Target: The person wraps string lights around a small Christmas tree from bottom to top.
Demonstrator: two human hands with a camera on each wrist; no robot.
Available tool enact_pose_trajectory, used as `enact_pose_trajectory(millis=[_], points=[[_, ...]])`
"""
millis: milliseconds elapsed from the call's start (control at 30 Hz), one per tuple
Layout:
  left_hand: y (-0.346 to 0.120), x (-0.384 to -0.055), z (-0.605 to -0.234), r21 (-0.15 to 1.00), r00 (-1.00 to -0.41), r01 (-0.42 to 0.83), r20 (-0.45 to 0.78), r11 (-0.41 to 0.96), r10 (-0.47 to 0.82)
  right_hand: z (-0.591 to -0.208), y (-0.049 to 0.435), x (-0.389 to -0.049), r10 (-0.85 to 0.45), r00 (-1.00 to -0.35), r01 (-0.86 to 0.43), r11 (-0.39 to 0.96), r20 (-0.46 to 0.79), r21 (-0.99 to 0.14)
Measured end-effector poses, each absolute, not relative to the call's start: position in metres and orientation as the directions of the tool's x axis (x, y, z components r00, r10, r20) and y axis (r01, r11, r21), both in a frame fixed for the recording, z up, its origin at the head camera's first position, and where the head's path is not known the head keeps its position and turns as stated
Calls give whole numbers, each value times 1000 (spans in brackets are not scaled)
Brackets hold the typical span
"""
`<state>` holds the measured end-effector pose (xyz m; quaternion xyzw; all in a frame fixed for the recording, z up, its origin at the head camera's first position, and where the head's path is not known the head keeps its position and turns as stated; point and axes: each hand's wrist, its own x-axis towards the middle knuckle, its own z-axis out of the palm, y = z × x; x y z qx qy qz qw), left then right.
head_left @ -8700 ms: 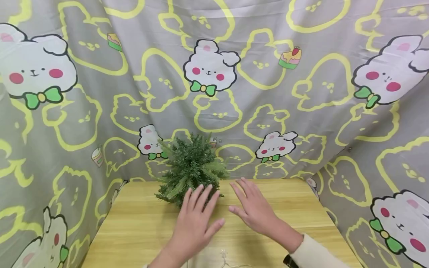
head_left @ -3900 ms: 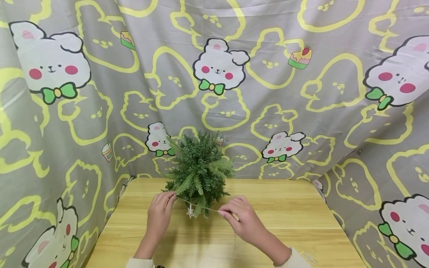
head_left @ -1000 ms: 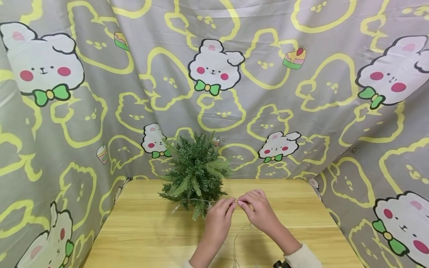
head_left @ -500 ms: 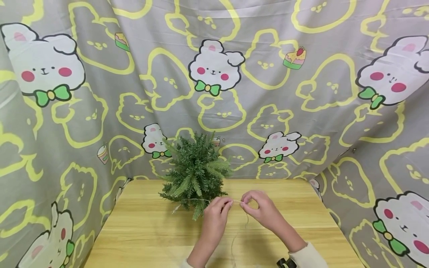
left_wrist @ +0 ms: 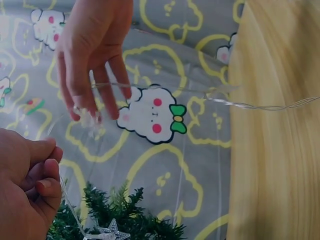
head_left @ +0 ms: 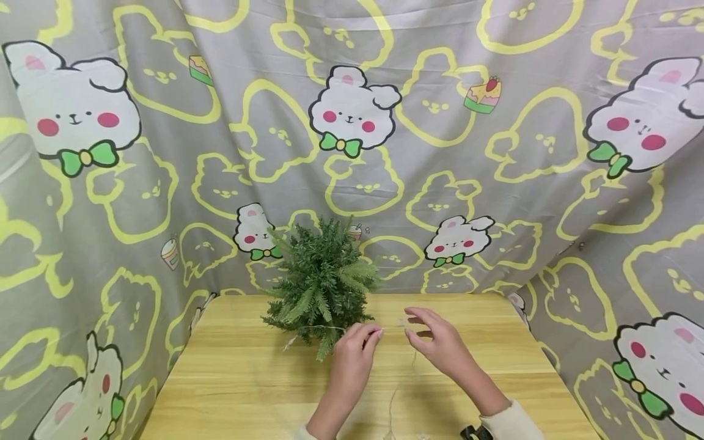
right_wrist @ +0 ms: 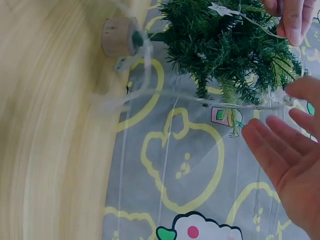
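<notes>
A small artificial Christmas tree (head_left: 321,275) stands on the table, with a clear string light (head_left: 324,327) draped across its front lower branches. My left hand (head_left: 352,360) pinches the wire at the tree's right side. To its right, my right hand (head_left: 442,345) has its fingers apart, around a clear star (left_wrist: 89,120) on the wire. From there the wire hangs down toward the table's front. Another star light (right_wrist: 222,9) lies against the branches in the right wrist view. The tree's round wooden base (right_wrist: 119,37) shows there too.
The wooden table (head_left: 231,379) extends around the tree. A grey curtain (head_left: 429,36) printed with bunnies hangs behind it and on both sides. More of the string light lies at the table's front edge.
Over several seconds the wire has come to lie across the tree's front. In the last second my right hand has shifted right and opened its pinch; my left hand has barely moved.
</notes>
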<state>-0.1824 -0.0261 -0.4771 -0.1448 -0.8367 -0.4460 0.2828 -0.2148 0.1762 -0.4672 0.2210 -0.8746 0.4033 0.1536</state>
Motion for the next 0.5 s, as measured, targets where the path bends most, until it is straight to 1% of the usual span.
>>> enact_pose_trajectory(millis=[100,200,367,500], points=[[-27,-183,-476,666,-793,487,608,565,-34,-469,179,-214,-246,-863,-487,635,441,-599],[-28,-184,-476,663,-790,476,611,578,-49,-471,184,-215,-239,-852,-489,680,465,-546],[-30,-185,-477,692,-806,459,588,558,-65,-477,202,-220,-249,-814,-524,705,524,-478],[-32,-186,-478,715,-819,443,568,541,-80,-482,222,-225,-246,-814,-518,717,526,-466]])
